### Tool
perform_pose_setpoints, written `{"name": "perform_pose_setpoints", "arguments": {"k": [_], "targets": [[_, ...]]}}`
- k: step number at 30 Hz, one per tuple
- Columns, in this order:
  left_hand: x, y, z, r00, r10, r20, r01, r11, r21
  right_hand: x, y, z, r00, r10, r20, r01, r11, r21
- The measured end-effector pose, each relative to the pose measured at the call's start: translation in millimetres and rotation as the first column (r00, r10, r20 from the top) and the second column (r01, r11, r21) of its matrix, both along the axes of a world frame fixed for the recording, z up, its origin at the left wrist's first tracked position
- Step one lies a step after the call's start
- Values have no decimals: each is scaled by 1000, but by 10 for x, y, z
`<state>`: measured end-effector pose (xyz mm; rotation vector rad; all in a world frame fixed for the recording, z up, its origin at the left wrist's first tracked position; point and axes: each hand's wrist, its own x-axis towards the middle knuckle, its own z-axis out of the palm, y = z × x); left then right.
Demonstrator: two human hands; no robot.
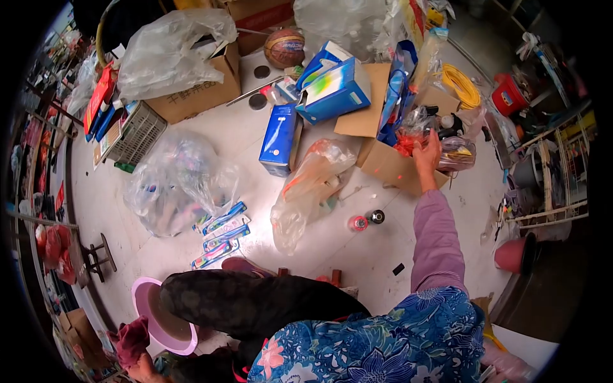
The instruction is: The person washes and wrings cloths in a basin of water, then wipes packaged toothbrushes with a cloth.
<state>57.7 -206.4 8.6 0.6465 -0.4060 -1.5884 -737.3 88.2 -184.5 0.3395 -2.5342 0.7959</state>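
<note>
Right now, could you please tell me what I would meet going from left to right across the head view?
Maroon cloth in the left hand → flat colourful packs → crumpled plastic bag → small round black item → right hand → red tub.

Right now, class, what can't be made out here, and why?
In the head view:
Right hand: any object gripped, hidden by the hand.
Clear bag beside slim packs: contents blurred by its creases.
Pink basin: rim partly behind the leg.
Left hand: partly cut off by bottom edge.
</note>
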Motion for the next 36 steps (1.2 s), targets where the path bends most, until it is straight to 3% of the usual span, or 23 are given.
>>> {"name": "perform_pose_setpoints", "arguments": {"k": [1, 6, 8, 13, 16, 18, 19, 21, 22, 24, 26, 28, 29, 31, 32, 34, 36], "targets": [[-33, 4, 16, 1000, -21, -19, 21, 1000, -18, -92, 49, -20, 989, 13, 144, -19, 999, 41], [-123, -119, 73, 1000, 14, 17, -14, 1000, 6, -65, -64, -195, 975, 54, 214, -94, 979, 180], [-138, -157, 91, 999, 30, 29, -31, 999, 25, 7, -119, -164, 930, 72, 359, -134, 980, 151], [-104, -248, 95, 996, 77, 48, -79, 995, 56, 21, -94, -301, 963, 105, 248, -152, 972, 181], [-55, -270, 101, 992, 115, 58, -119, 989, 84, -8, -83, -267, 970, 82, 229, -108, 988, 107], [-28, -267, 108, 987, 147, 65, -154, 983, 101, -31, -67, -160, 922, 181, 343, -165, 983, -76], [-21, -264, 110, 984, 160, 77, -168, 980, 110, -36, -92, -96, 921, 182, 344, -165, 983, -77], [-18, -277, 106, 979, 185, 89, -195, 973, 126, -59, -143, 28, 934, -9, 358, -4, 999, 35], [-16, -277, 107, 977, 193, 95, -205, 970, 134, -81, -132, 39, 932, -10, 361, -2, 999, 34], [-7, -273, 110, 972, 208, 106, -222, 966, 136, -149, -84, 67, 994, -95, -52, 94, 996, -5], [5, -280, 115, 971, 213, 112, -228, 963, 143, -273, 106, 212, 969, -141, -201, 149, 989, 25], [11, -277, 110, 969, 217, 116, -232, 962, 143, -426, 321, 383, 935, -308, -178, 315, 949, 10], [16, -278, 106, 969, 214, 120, -231, 962, 149, -458, 423, 473, 935, -309, -177, 316, 949, 13], [30, -291, 93, 971, 208, 122, -224, 964, 145, -460, 591, 696, 855, -503, -126, 517, 844, 143], [41, -293, 96, 970, 210, 124, -227, 963, 145, -532, 724, 721, 854, -505, -125, 520, 842, 147], [68, -282, 96, 968, 213, 135, -233, 961, 147, -744, 1012, 746, 914, -312, 259, 222, 919, 324], [118, -268, 90, 963, 225, 145, -246, 957, 151, -1025, 1326, 568, 895, -322, 307, 218, 919, 329]]}}
